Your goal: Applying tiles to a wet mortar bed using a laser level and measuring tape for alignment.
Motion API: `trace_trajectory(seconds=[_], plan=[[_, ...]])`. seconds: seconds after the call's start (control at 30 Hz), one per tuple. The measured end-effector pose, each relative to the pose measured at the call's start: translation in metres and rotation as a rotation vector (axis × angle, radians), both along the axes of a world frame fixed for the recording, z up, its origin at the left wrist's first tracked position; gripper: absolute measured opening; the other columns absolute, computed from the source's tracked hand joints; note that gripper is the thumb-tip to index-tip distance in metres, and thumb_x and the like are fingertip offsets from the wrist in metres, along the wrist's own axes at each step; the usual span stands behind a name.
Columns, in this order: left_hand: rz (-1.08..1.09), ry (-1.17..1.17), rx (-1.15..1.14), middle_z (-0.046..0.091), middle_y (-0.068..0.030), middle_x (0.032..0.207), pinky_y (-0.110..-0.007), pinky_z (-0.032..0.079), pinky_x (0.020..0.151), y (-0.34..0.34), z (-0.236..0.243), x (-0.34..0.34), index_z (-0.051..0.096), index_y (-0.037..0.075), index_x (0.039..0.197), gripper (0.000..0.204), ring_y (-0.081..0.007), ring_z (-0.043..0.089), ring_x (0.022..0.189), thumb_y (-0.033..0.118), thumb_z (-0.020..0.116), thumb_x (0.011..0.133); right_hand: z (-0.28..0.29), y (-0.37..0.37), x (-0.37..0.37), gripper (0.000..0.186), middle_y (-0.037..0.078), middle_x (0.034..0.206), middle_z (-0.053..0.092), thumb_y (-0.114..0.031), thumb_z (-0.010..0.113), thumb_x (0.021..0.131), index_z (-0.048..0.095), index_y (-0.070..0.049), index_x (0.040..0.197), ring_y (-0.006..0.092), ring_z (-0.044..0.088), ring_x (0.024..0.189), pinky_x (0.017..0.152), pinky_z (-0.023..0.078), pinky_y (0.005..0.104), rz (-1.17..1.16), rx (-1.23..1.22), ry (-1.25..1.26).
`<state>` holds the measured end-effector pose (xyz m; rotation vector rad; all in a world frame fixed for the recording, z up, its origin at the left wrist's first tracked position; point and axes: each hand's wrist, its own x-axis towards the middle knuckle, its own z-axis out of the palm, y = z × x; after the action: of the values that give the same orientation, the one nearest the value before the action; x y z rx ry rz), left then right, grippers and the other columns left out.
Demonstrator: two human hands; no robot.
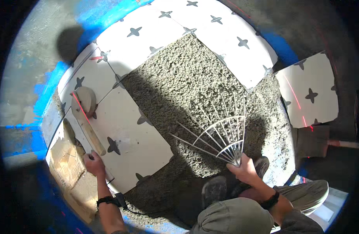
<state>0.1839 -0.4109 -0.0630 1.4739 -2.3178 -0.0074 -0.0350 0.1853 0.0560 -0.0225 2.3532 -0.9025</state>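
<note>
Here, the right hand [245,170] grips a wire rake [228,146]; the left hand [95,164] curls closed.

One head-worn fisheye looks steeply down, fairly near, over grey mortar [179,70]; left hand [94,163] and right hand [244,170] fall below centre; its circle ends in black.

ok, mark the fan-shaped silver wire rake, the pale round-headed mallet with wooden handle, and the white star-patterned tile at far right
Fan-shaped silver wire rake [230,146]: head view, lower crossbar.
Pale round-headed mallet [93,137]: head view, mid-handle.
White star-patterned tile [309,89]: head view, near its face's centre.
</note>
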Motion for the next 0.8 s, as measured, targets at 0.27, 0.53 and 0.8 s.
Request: trace_trajectory(seconds=[0.27, 0.53, 0.8], plan=[[-0.055, 0.031, -0.076, 0.060, -0.0142, 0.074, -0.052, 0.047, 0.068, 0.000, 0.000, 0.000, 0.057, 0.004, 0.079, 0.039, -0.0373, 0.059, 0.069, 0.037, 0.069, 0.096, -0.025, -0.028, -0.013, 0.049, 0.020, 0.088, 0.074, -0.035, 0.086, 0.083, 0.064, 0.003, 0.104, 0.0309, 0.074, 0.080, 0.075, 0.058, 0.0437, 0.025, 0.027, 0.066], [-0.061, 0.048, -0.078, 0.059, -0.0142, 0.073, -0.052, 0.046, 0.067, -0.003, -0.003, 0.000, 0.056, 0.004, 0.080, 0.039, -0.0378, 0.059, 0.068, 0.036, 0.070, 0.097, -0.041, -0.083, -0.051, 0.051, 0.022, 0.093, 0.074, -0.039, 0.082, 0.087, 0.063, 0.003, 0.109, 0.0294, 0.072, 0.083, 0.076, 0.058, 0.0442, 0.003, -0.024, -0.032], [-0.002, 0.037, -0.014, 0.058, -0.0125, 0.071, -0.051, 0.046, 0.065, -0.001, -0.001, 0.000, 0.056, 0.004, 0.080, 0.040, -0.0356, 0.057, 0.065, 0.037, 0.070, 0.097, -0.031, -0.091, -0.046, 0.035, 0.005, 0.075, 0.064, -0.024, 0.084, 0.088, 0.059, -0.002, 0.100, 0.0124, 0.058, 0.050, 0.047, 0.048, 0.0319, -0.008, -0.224, 0.071]])
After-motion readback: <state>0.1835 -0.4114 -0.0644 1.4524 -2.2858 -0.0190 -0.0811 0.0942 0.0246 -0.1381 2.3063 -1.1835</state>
